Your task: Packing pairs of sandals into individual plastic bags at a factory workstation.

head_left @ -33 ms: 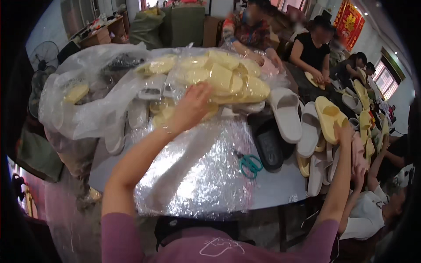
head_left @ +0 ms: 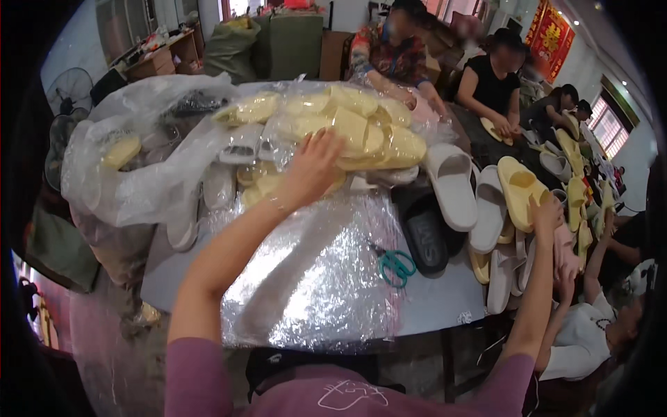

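Note:
My left hand [head_left: 316, 165] lies on the near side of a pile of yellow slippers [head_left: 358, 132] in clear plastic bags, its fingers stretched over the wrapping rather than closed round a slipper. At the right, my right hand [head_left: 547, 210] grips the near end of a loose yellow slipper [head_left: 517, 187], which leans among other slippers. Beside that one are a light grey slipper [head_left: 451, 186] and a second grey slipper [head_left: 488, 212]. A black slipper [head_left: 425, 240] lies closer to the table's middle. Shiny clear plastic bags [head_left: 313, 278] are spread flat in front of me.
Teal-handled scissors [head_left: 397, 268] rest at the right edge of the flat bags. A large crumpled plastic sheet [head_left: 146, 170] with slippers under it covers the left. Co-workers sit across the table and along the right, where another person's hand [head_left: 566, 281] is close to my right arm.
The picture has shifted slightly. My left hand has moved a little to the right over the wrapped slippers; my right hand stays on the yellow slipper.

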### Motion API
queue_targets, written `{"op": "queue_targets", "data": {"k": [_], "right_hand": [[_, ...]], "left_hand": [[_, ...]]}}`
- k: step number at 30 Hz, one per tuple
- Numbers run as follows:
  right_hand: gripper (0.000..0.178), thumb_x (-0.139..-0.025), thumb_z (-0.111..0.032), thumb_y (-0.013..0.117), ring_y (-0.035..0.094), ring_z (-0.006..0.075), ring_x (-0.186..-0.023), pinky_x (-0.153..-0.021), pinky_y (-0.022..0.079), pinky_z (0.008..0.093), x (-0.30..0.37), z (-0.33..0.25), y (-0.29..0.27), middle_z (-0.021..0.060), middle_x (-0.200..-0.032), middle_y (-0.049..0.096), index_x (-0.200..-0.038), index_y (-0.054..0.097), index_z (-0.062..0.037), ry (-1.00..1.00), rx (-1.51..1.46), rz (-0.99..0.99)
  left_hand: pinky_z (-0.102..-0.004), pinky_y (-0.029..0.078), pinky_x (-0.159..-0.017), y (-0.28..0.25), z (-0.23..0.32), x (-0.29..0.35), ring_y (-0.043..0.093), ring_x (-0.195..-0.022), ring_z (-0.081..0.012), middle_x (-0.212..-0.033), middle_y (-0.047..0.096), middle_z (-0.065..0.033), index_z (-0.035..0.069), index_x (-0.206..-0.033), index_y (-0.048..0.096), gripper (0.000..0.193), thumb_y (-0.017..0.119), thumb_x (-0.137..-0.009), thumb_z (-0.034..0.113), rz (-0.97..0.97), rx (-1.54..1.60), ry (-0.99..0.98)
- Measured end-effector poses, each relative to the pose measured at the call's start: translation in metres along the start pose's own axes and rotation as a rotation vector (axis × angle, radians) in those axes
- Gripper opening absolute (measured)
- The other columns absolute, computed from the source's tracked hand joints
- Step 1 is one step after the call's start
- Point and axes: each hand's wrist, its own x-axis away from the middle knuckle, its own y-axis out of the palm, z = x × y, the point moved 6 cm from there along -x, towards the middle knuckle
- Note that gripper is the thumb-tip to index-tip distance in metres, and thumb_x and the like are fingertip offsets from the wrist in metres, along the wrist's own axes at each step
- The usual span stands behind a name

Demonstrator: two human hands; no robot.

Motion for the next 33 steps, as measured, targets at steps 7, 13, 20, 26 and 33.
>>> {"op": "queue_targets", "data": {"k": [7, 13, 20, 26, 33], "right_hand": [[0.035, -0.077, -0.015, 0.069, 0.054, 0.034, -0.102, -0.091, 0.04, 0.0424, 0.134, -0.059, -0.049, 0.0156, -0.106, 0.059, -0.108, 0.059, -0.0022, -0.707, -0.479, 0.15], [0.031, -0.078, -0.016, 0.069, 0.056, 0.0333, -0.098, -0.084, 0.044, 0.0399, 0.224, -0.136, -0.038, 0.0155, -0.098, 0.062, -0.104, 0.061, 0.0, -0.833, -0.88, -0.315], [0.029, -0.084, -0.023, 0.066, 0.06, 0.0296, -0.094, -0.079, 0.046, 0.0381, 0.31, -0.172, -0.054, 0.0123, -0.098, 0.064, -0.106, 0.063, -0.0028, -1.252, -0.789, -0.322], [0.027, -0.085, -0.026, 0.065, 0.062, 0.0284, -0.092, -0.087, 0.042, 0.0388, 0.327, -0.138, -0.041, 0.0117, -0.095, 0.067, -0.102, 0.066, -0.0061, -1.077, -0.741, -0.663], [0.028, -0.091, -0.028, 0.06, 0.062, 0.0263, -0.096, -0.09, 0.044, 0.0373, 0.324, -0.13, -0.017, 0.0129, -0.098, 0.066, -0.105, 0.064, -0.0036, -0.779, -0.966, -0.846]], "left_hand": [[-0.044, 0.038, -0.102, 0.026, -0.041, -0.031, 0.056, -0.108, -0.0306, -0.12, 0.055, -0.0168, 0.007, -0.125, 0.049, 0.044, 0.056, -0.082, 0.01, 0.043, -0.375, -0.197], [-0.0439, 0.041, -0.096, -0.022, -0.012, -0.023, 0.064, -0.091, -0.0256, -0.096, 0.064, -0.0107, 0.007, -0.107, 0.055, 0.025, 0.054, -0.082, 0.008, 0.225, -0.204, -0.039], [-0.0487, 0.027, -0.109, 0.026, -0.012, -0.015, 0.044, -0.126, -0.0292, -0.133, 0.049, -0.0138, 0.005, -0.119, 0.054, 0.038, 0.054, -0.082, 0.014, 0.111, -0.535, 0.085], [-0.0525, 0.019, -0.113, 0.073, 0.01, -0.056, 0.034, -0.134, -0.0329, -0.14, 0.043, -0.0141, 0.006, -0.126, 0.053, 0.043, 0.051, -0.085, 0.016, 0.015, -0.428, 0.098], [-0.058, 0.015, -0.113, 0.043, 0.018, -0.051, 0.039, -0.131, -0.029, -0.127, 0.055, -0.0071, 0.011, -0.113, 0.061, 0.031, 0.055, -0.083, 0.009, 0.142, -0.186, -0.144]]}}
